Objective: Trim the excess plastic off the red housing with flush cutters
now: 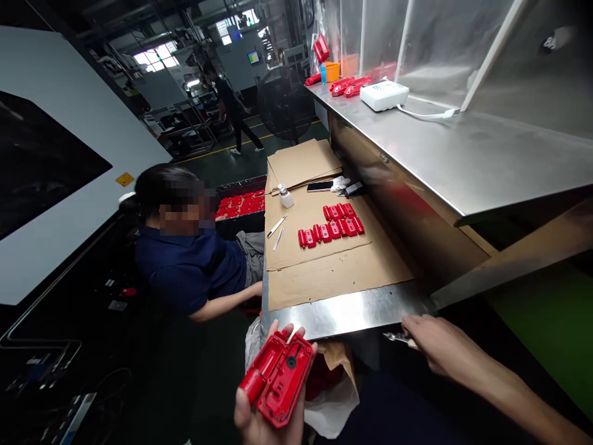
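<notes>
My left hand (259, 414) is at the bottom of the view, closed around a red plastic housing part (278, 376) that lies hollow side up across my palm. To the right, my right hand (433, 340) is closed on a small metal tool (396, 337) just below the front edge of the low steel table (347, 315). On the table's brown cardboard sheets (333, 272), several similar red parts (331, 225) lie in two rows. A white plastic bag (331, 402) sits below the part I hold.
A co-worker in a dark blue shirt (189, 266) sits to the left of the table beside a black crate of red parts (238, 204). Tweezers (277, 227), a small bottle (286, 196) and a phone (319, 185) lie on the cardboard. A high steel bench (463, 148) on the right carries a white device (383, 94).
</notes>
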The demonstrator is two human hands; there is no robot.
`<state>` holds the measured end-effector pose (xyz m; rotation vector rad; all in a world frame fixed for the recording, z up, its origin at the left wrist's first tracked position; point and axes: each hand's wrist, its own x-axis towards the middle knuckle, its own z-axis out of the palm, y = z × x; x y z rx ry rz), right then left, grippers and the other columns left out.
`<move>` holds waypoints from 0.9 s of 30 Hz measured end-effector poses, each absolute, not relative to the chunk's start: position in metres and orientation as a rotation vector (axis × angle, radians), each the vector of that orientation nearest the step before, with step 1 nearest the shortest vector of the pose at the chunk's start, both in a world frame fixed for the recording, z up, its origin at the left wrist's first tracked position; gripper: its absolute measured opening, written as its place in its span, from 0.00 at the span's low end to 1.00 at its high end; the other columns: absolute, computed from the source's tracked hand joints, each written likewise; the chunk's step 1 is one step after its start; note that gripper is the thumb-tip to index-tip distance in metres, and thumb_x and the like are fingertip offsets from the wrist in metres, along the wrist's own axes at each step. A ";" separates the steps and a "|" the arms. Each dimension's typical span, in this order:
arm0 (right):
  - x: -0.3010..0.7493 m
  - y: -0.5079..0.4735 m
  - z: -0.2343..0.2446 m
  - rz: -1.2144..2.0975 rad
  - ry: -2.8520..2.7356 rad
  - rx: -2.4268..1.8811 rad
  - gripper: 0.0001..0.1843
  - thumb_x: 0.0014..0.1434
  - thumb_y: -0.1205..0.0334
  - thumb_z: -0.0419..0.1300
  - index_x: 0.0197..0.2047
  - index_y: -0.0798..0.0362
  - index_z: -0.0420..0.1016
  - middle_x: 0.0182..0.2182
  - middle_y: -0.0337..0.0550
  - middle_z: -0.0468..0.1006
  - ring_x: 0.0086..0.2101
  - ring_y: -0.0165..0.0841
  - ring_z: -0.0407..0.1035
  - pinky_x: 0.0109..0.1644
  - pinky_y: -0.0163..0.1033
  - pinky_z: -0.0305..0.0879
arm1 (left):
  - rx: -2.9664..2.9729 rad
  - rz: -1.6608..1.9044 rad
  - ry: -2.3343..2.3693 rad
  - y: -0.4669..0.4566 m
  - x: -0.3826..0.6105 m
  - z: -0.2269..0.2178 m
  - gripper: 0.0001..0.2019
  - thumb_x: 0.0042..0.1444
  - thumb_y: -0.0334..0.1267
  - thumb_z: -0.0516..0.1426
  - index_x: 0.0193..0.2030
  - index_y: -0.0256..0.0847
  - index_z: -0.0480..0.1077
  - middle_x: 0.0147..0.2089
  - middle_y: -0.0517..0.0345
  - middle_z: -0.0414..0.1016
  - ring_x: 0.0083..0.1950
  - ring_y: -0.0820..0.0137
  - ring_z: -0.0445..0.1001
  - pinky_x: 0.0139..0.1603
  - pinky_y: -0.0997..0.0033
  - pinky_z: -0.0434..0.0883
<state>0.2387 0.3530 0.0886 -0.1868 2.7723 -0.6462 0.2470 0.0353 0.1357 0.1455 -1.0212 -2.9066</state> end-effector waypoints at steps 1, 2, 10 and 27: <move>0.241 0.359 0.079 -0.622 2.767 -0.155 0.18 0.43 0.80 0.54 0.35 0.50 0.65 0.30 0.45 0.75 0.32 0.45 0.72 0.34 0.41 0.53 | 0.090 -2.954 -0.925 0.035 0.247 0.137 0.32 0.59 0.57 0.61 0.63 0.36 0.73 0.64 0.31 0.72 0.62 0.41 0.74 0.56 0.46 0.76; 0.244 0.363 0.073 -0.604 2.759 -0.129 0.17 0.44 0.79 0.54 0.35 0.50 0.65 0.30 0.45 0.76 0.31 0.45 0.73 0.33 0.41 0.52 | 0.056 -3.018 -0.823 0.034 0.248 0.138 0.34 0.60 0.58 0.59 0.66 0.36 0.70 0.67 0.31 0.69 0.65 0.41 0.70 0.59 0.45 0.74; 0.238 0.346 0.095 -0.690 2.756 -0.039 0.12 0.67 0.51 0.52 0.35 0.48 0.64 0.28 0.43 0.77 0.28 0.41 0.72 0.32 0.43 0.58 | -0.269 -3.279 -0.711 0.027 0.247 0.159 0.43 0.60 0.62 0.51 0.73 0.32 0.55 0.75 0.36 0.52 0.75 0.46 0.54 0.72 0.46 0.56; 0.215 0.271 0.230 -1.101 2.926 -1.726 0.28 0.69 0.48 0.60 0.64 0.59 0.68 0.54 0.44 0.79 0.47 0.41 0.68 0.56 0.51 0.61 | 0.034 -3.273 -0.735 0.065 0.261 0.186 0.45 0.59 0.72 0.50 0.69 0.34 0.63 0.64 0.42 0.74 0.65 0.56 0.73 0.70 0.56 0.65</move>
